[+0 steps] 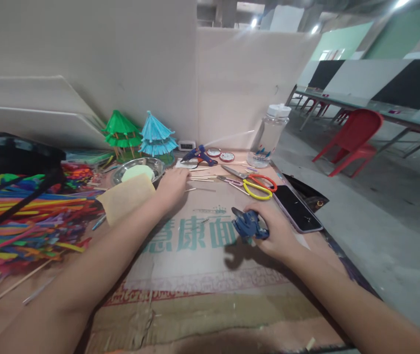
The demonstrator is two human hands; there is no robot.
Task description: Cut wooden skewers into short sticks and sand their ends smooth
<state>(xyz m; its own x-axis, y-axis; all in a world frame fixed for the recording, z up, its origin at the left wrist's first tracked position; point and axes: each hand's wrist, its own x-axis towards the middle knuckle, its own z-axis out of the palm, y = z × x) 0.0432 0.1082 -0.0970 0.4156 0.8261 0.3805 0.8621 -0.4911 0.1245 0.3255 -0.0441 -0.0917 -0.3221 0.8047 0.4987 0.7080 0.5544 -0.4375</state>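
Blue and single, the hand tool (250,224) sits clasped in the closed right hand (274,231) above printed cardboard (195,260). The left hand (173,188) touches thin sticks (204,177), its grip hidden, so I cannot tell how closed. Beyond: two tiered paper models (157,135), one glue gun (199,156).

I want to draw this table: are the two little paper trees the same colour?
No, the left tree is green and the right tree is light blue.
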